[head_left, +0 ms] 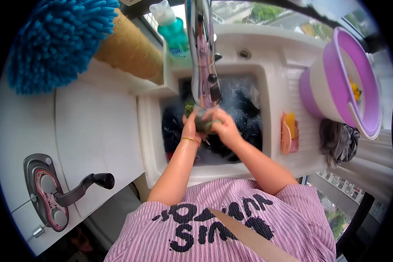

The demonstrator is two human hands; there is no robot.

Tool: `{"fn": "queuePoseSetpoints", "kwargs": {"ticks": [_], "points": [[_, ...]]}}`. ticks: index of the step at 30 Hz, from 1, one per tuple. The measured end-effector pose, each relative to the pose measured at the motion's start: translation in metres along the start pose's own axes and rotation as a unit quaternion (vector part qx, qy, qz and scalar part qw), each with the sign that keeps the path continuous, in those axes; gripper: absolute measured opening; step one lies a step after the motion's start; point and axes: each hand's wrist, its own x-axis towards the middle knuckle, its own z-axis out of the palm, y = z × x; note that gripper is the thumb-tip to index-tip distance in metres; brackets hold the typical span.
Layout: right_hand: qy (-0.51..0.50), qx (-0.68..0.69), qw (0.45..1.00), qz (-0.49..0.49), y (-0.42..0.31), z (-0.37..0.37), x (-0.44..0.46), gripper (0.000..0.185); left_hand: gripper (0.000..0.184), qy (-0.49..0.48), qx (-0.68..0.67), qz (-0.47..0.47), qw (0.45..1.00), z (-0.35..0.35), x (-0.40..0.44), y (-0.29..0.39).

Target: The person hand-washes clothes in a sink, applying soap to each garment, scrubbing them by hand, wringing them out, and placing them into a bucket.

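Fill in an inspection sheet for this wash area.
Surface: white sink with a ribbed drainboard on the right.
Job's things: dark laundry lies in water in the basin; an olive-green cloth is held beneath the faucet.
Clutter: teal bottle, pink soap dish, purple-and-white bucket, grey cloth beside it.
Hands: left hand and right hand both grip the olive-green cloth; fingers partly blurred.
Cables: no power cord seen; thin wire-like lines by the wall crank.
Surroundings: shaggy blue brush head at upper left; window behind the sink.
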Motion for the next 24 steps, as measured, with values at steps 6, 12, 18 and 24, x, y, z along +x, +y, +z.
{"fn": "queuePoseSetpoints", "kwargs": {"ticks": [6, 12, 18, 24], "points": [[-0.048, -0.256, 0.921, -0.289, -0.048, 0.078, -0.025, 0.021, 0.048, -0.322, -0.113, -0.134, 0.93, -0.023, -0.003, 0.015], [-0.007, -0.365, 0.879, -0.308, -0.009, 0.059, 0.001, 0.023, 0.048, -0.254, -0.144, -0.08, 0.953, -0.037, 0.018, -0.023], [0.093, -0.448, 0.883, -0.107, 0.018, 0.015, 0.027, 0.025, 0.038, -0.1, -0.038, -0.059, 0.993, -0.035, 0.029, -0.03], [-0.052, -0.231, 0.971, 0.033, -0.034, -0.038, -0.001, 0.025, 0.032, -0.127, 0.489, 0.401, 0.764, -0.03, -0.063, 0.015]]}}
